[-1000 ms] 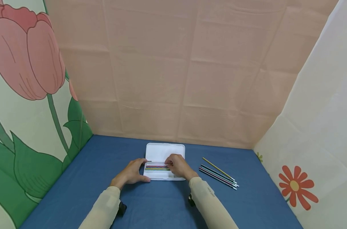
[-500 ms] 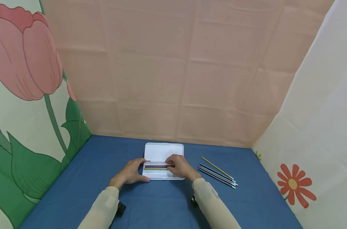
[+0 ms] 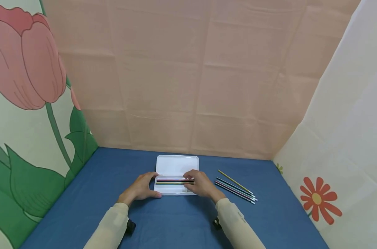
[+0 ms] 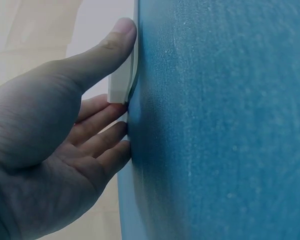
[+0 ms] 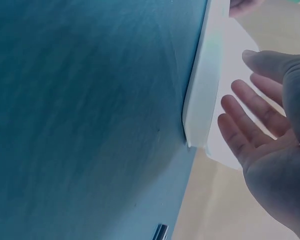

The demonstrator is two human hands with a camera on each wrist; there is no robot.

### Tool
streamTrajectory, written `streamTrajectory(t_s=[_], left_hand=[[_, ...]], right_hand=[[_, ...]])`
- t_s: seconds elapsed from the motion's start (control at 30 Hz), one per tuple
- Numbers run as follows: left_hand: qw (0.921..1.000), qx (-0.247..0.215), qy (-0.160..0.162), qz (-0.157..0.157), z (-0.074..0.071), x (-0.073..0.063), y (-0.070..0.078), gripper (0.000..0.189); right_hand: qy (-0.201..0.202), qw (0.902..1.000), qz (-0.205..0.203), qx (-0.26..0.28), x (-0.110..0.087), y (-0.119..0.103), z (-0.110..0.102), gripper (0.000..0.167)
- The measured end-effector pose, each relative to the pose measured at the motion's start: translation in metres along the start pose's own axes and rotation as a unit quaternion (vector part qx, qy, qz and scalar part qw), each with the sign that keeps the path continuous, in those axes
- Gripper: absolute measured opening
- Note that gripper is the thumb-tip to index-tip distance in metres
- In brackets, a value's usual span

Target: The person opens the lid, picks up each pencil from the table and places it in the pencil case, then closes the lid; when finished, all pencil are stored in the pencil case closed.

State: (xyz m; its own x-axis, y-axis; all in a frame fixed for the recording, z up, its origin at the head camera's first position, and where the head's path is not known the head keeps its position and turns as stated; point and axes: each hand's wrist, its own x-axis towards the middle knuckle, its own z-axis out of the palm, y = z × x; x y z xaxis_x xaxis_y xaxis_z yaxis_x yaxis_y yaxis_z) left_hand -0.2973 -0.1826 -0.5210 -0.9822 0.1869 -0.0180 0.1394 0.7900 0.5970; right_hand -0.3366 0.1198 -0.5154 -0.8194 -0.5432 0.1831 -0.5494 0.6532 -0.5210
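Loose pencils [image 3: 235, 192] are lying right of right hand [image 3: 200, 183], slanting far-left to near-right; its parted fingers are holding nothing. Left hand [image 3: 141, 187] is gripping white pencil case [image 3: 172, 190].

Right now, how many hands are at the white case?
2: the left hand touches the left end of the white case; the right hand is over its right part. Neither is hidden.

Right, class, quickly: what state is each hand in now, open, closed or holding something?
Left hand: holding the case at its left end.
Right hand: open at the case's right end, no pencil visible in it.
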Motion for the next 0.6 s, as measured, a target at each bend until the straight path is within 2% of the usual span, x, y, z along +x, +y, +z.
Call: streamTrajectory(t_s=[0.3,0.6], left_hand=[[0.9999,0.0,0.004,0.011,0.001,0.002,-0.002,0.096],[1.0,0.001,0.003,0.005,0.001,0.002,-0.002,0.097]], right_hand=[[0.014,0.9997,0.001,0.02,-0.019,0.004,-0.009,0.039],[0.029,0.9994,-0.003,0.018,-0.039,0.011,-0.018,0.039]])
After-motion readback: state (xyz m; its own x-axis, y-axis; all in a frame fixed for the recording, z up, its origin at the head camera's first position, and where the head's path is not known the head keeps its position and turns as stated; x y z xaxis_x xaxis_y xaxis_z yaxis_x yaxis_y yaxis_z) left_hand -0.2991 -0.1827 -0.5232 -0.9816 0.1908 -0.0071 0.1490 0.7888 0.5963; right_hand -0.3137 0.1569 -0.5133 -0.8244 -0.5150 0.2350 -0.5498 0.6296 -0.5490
